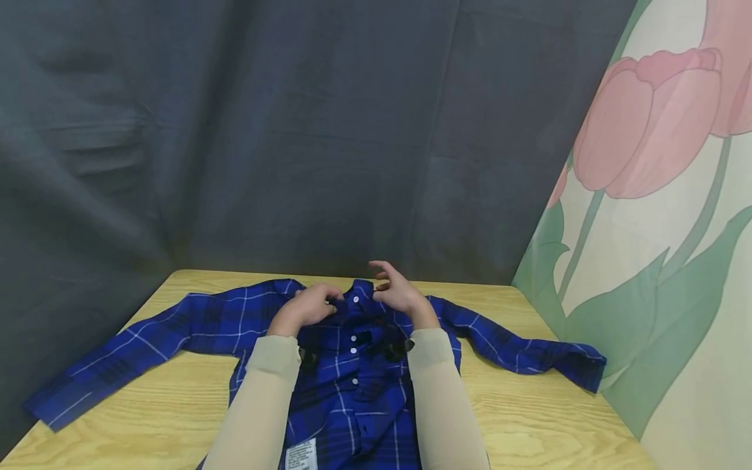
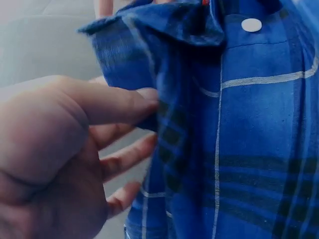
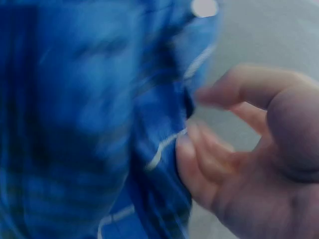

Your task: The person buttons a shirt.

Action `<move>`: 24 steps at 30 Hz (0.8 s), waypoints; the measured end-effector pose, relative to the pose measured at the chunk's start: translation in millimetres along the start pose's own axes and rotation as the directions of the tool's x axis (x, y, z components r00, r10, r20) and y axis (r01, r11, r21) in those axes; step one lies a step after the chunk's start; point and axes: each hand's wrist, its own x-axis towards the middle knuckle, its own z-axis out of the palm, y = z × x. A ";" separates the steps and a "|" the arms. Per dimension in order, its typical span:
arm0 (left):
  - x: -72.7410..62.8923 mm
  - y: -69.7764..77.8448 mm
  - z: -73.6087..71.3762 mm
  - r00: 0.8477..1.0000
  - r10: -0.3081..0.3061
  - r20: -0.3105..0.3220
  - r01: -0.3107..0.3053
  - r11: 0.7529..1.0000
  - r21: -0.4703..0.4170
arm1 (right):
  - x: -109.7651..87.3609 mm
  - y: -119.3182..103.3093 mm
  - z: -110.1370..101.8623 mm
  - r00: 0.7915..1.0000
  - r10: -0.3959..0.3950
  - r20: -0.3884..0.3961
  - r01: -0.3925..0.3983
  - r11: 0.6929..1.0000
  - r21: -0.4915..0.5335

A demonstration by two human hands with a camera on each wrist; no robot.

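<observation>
A blue plaid button-up shirt (image 1: 346, 398) lies front up, its sleeves spread to both sides and its collar at the far end. My left hand (image 1: 308, 307) is at the left side of the collar. In the left wrist view, that hand (image 2: 65, 129) pinches the collar's edge, thumb in front and fingers partly behind the cloth. My right hand (image 1: 399, 294) is at the collar's other side, one finger raised. In the right wrist view, the right hand (image 3: 259, 139) has thumb and fingers parted, fingertips right at the edge of the blurred cloth.
The shirt lies on a light wood-grain table (image 1: 529, 418). A dark curtain (image 1: 329, 130) hangs behind the table's far edge. A wall with painted tulips (image 1: 658, 130) stands along the right side. A white printed label (image 1: 301, 455) shows near the shirt's bottom.
</observation>
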 end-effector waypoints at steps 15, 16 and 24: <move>3.1 2.2 -11.3 0.894 0.136 -0.426 -0.173 0.984 -0.049 | 0.9 12.7 -5.6 0.992 -0.027 0.127 0.049 0.983 -0.179; 2.0 3.2 -13.8 0.891 0.117 -0.440 -0.152 0.987 -0.046 | -1.6 11.8 -9.9 0.992 -0.035 0.124 0.056 0.984 -0.168; -8.6 16.8 -34.3 0.905 0.046 -0.424 -0.074 0.996 -0.050 | -25.6 -7.3 -48.0 1.000 0.015 -0.019 -0.015 1.000 -0.014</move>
